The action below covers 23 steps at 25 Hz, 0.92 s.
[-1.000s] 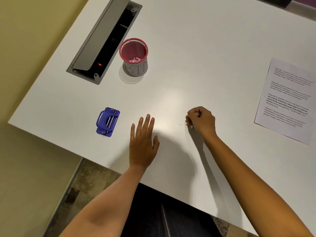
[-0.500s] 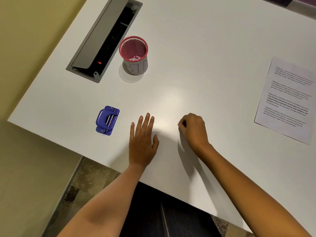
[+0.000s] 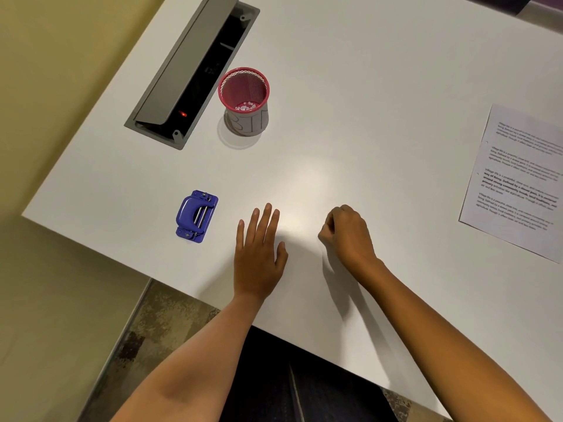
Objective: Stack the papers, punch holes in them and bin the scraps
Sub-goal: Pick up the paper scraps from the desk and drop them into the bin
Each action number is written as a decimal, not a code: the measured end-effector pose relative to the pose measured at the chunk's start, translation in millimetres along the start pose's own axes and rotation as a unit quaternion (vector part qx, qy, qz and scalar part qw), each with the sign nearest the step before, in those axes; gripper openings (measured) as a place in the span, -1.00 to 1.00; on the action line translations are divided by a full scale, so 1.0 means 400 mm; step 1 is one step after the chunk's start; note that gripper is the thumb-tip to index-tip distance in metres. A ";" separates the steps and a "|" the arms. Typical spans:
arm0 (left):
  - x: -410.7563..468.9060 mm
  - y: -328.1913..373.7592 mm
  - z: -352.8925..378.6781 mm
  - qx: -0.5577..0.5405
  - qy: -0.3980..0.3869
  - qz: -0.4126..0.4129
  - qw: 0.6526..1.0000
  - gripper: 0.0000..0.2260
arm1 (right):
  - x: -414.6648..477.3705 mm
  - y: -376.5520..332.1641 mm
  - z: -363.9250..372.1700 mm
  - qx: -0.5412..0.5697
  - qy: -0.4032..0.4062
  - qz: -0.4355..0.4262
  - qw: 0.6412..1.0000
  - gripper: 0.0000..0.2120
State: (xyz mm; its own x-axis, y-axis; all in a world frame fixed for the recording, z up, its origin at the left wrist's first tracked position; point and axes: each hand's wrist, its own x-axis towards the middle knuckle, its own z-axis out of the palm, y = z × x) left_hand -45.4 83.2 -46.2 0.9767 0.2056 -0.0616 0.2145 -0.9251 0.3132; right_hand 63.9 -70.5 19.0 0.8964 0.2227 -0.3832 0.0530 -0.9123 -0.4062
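Note:
A printed stack of papers [image 3: 518,178] lies at the right of the white table [image 3: 365,86], with small holes along its left edge. The blue hole punch [image 3: 196,216] sits near the front left edge. A red mesh bin [image 3: 248,124] labelled BIN stands behind it, with white paper scraps in its bottom. My left hand [image 3: 259,254] lies flat on the table, fingers apart, just right of the punch. My right hand [image 3: 345,236] is curled with its fingertips pinched together against the tabletop. Whatever is between them is hidden.
An open grey cable box [image 3: 189,71] is sunk into the table at the back left, beside the bin. The table's front edge runs diagonally under my forearms, and its left edge lies close to the punch. The floor shows below.
My right hand has slid a little to the left, over a tiny speck on the table, staying curled. My left hand, the punch, the bin and the papers have not moved.

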 end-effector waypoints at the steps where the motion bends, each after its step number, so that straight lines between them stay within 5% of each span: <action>1: 0.000 0.000 0.000 -0.001 0.001 0.000 1.000 -0.44 | 0.000 0.006 -0.004 0.024 -0.001 0.005 1.000 -0.92; 6: 0.000 0.000 0.001 -0.004 0.007 0.003 1.000 -0.43 | -0.011 0.065 -0.015 0.208 0.033 0.083 0.974 -0.95; 9: 0.000 0.001 0.001 -0.003 0.007 0.002 1.000 -0.44 | -0.022 0.082 -0.015 0.226 0.060 0.086 0.968 -0.95; 16: 0.000 0.001 0.000 -0.002 0.006 0.000 1.000 -0.43 | -0.023 0.067 0.006 0.138 0.065 -0.022 0.988 -0.91; 23: 0.001 0.000 0.004 -0.001 0.006 0.001 1.000 -0.42 | -0.015 0.041 -0.004 0.034 0.047 -0.041 0.997 -0.87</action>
State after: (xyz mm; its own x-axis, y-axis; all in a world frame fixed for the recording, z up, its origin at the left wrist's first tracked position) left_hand -45.2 82.9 -47.7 0.9768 0.2082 -0.0503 0.2133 -0.9247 0.3154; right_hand 60.2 -87.3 16.0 0.9280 0.2596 -0.2671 0.1011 -0.8658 -0.4901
